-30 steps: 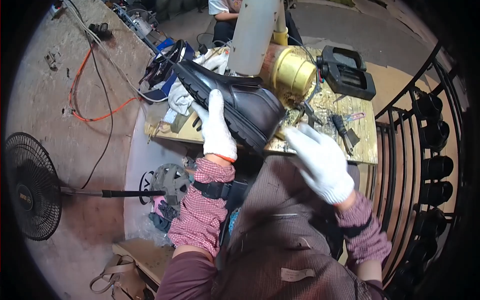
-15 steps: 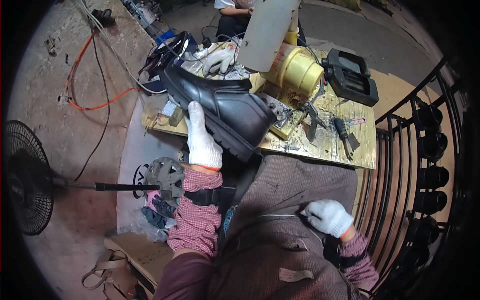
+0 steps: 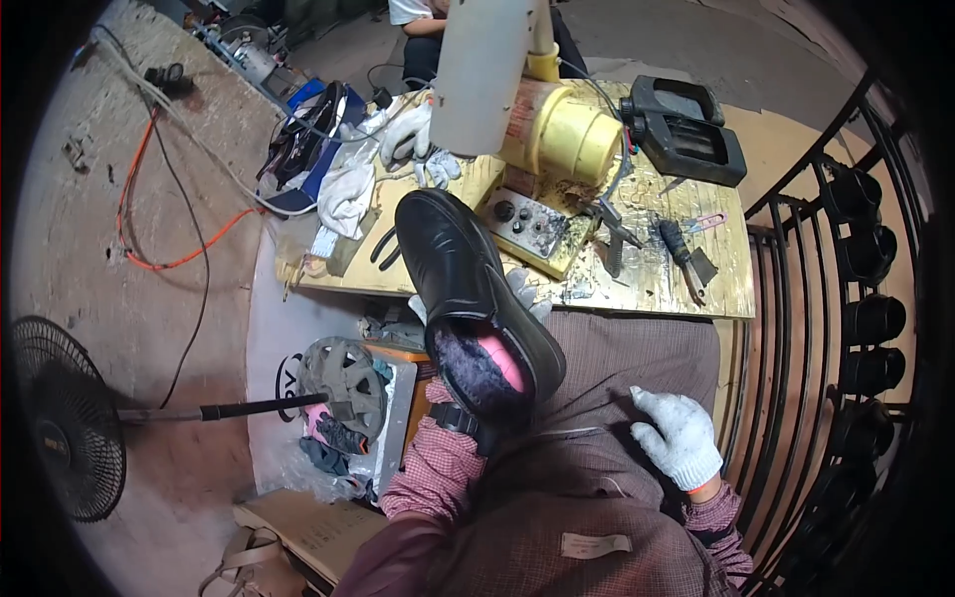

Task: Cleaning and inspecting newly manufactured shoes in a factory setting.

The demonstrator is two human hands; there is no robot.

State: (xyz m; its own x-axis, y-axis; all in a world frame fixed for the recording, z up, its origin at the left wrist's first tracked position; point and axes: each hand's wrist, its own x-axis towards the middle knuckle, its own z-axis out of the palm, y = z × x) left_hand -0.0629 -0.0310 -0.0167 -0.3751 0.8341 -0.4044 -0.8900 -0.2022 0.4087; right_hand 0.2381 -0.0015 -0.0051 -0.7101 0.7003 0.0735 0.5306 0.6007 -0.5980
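Observation:
A black leather shoe [image 3: 453, 264] with a dark furry lining and a pink patch inside is held over the near edge of the workbench. Its toe points away from me and its opening faces up. My left hand [image 3: 524, 287], in a white knit glove, grips it from below; white fingertips show beside the shoe and the palm is hidden. Above my brown apron [image 3: 587, 468], my right hand [image 3: 681, 435] is in a matching glove, holding nothing, with thumb and fingers apart.
A yellow-nozzled machine [image 3: 567, 134] and a knobbed control box [image 3: 522, 224] stand on the workbench [image 3: 647, 298]. Right of them lie a dark-handled scraper [image 3: 686, 264] and black pedal-like frames [image 3: 686, 129]. A fan [image 3: 65, 418] is at left, a black shoe rack [image 3: 786, 328] at right. Another person sits beyond.
My left hand has turned the shoe from sideways to opening-up and brought it nearer. My right hand has risen slightly, and its fingers have spread from a curl.

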